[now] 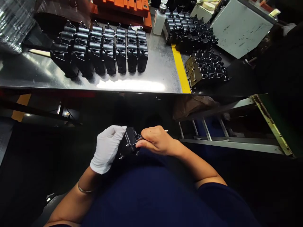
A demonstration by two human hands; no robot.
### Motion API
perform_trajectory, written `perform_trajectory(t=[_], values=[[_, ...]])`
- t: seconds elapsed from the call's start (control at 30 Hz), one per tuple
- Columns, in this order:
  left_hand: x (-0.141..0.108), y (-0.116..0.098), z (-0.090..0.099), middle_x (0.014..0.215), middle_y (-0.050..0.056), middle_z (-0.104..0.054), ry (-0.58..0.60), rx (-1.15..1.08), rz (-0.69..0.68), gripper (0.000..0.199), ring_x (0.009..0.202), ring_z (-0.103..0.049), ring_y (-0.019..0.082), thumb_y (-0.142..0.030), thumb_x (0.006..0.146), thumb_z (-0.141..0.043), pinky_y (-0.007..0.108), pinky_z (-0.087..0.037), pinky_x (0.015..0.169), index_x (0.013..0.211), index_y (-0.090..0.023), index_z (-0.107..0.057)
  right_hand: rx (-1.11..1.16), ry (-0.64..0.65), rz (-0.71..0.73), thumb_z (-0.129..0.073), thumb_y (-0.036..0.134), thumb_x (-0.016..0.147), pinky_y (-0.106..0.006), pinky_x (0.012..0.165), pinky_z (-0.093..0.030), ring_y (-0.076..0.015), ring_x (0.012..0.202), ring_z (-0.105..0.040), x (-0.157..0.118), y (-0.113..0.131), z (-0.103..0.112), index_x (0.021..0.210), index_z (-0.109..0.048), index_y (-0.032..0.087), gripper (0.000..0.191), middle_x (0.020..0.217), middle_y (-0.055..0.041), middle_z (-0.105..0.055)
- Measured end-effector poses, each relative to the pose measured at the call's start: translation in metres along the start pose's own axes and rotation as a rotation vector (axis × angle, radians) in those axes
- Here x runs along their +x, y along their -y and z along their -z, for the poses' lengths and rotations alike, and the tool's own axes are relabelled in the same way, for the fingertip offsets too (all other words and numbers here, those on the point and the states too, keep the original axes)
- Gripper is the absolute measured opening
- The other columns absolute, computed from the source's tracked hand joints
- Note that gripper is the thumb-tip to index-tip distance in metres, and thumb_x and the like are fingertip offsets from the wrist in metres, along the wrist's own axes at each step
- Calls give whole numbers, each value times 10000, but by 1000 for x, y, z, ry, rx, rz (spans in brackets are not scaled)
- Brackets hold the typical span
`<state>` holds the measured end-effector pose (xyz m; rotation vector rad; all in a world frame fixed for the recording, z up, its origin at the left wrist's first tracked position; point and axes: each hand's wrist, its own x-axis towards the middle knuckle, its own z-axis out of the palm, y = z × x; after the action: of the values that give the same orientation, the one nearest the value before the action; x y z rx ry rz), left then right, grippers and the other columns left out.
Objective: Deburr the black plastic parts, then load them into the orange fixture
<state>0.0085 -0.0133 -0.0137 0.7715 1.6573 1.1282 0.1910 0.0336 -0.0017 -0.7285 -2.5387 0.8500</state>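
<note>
A black moulded part (129, 143) is held in front of my body, below the bench edge. My left hand (107, 146), in a white glove, is closed on its left side. My bare right hand (157, 139) is closed at the part's right side, around a thin tool whose pale end sticks out behind the fist; the tool's tip is hidden or too small to make out. Rows of similar black parts (110, 47) stand on the metal bench (156, 75) beyond my hands.
More black parts (208, 64) stand right of a yellow strip (181, 71). A white bottle (159, 19), an orange fixture (123, 8) and a grey box (242, 28) sit farther back. Plastic wrap (15, 25) lies at left; a metal rack (232, 143) is at lower right.
</note>
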Motion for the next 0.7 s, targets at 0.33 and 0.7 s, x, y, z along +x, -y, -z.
perform_trajectory(t=[0.33,0.7], values=[[23,-1,-4,609,51,-592,113,43,-76,318,552,-505,163,-437,820,-556,251,-449,484,617,-204,-633,-154,-402,-44,-423,271,977,-240,570,-370,-109,551,-466,1,-10,-16,711,-570,168,321,596,-3,-539],[23,-3,-4,603,59,-576,136,71,-2,332,553,-485,166,-414,834,-536,268,-449,494,583,-204,-589,-355,-429,-53,-462,264,968,-244,574,-367,-113,557,-492,3,-14,-19,702,-613,171,319,598,-12,-583]])
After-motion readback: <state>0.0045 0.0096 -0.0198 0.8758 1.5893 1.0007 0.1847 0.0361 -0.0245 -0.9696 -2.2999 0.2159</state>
